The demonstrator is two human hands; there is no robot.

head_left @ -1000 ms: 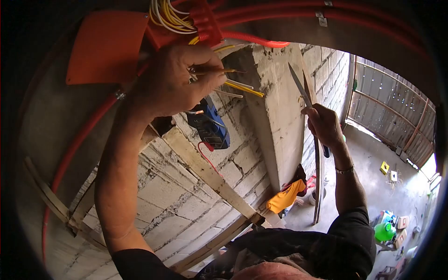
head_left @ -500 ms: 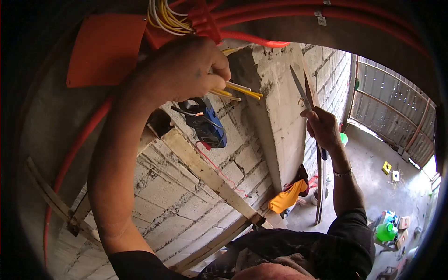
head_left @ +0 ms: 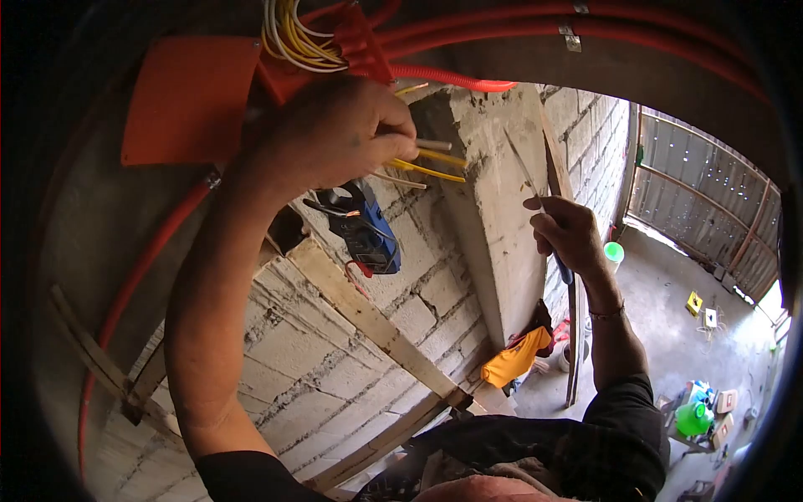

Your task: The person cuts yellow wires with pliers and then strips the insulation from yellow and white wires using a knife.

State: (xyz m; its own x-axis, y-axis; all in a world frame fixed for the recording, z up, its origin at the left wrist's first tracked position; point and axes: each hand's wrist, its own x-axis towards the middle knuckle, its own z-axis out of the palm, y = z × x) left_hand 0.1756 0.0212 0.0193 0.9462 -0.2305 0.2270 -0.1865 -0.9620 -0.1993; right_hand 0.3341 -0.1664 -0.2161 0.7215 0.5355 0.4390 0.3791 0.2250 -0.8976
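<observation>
My left hand (head_left: 355, 130) is closed around several yellow and white electrical wires (head_left: 439, 171), whose ends stick out to the right of my fingers. Just above it is an orange electrical box (head_left: 355, 42) with a coil of yellow and white wire (head_left: 297, 38) hanging from it. Out to the right, my right hand (head_left: 570, 233) grips a knife (head_left: 520, 159), its thin blade pointing up and left, apart from the wires. A tiny yellow scrap (head_left: 525, 186) shows near the blade. Below my left hand hangs a blue and black clamp meter (head_left: 372, 234).
Red conduits (head_left: 485, 27) run along the ceiling, and an orange panel (head_left: 191, 100) hangs at the left. A concrete column (head_left: 500, 209) stands between my hands. Beneath my arms is a wooden frame (head_left: 368, 314). A yellow-orange cloth (head_left: 514, 356) and a green container (head_left: 693, 418) are lower down.
The knife blade has shifted slightly left and down and turned more edge-on. The wire ends have spread a little in my left hand. The view has shifted slightly.
</observation>
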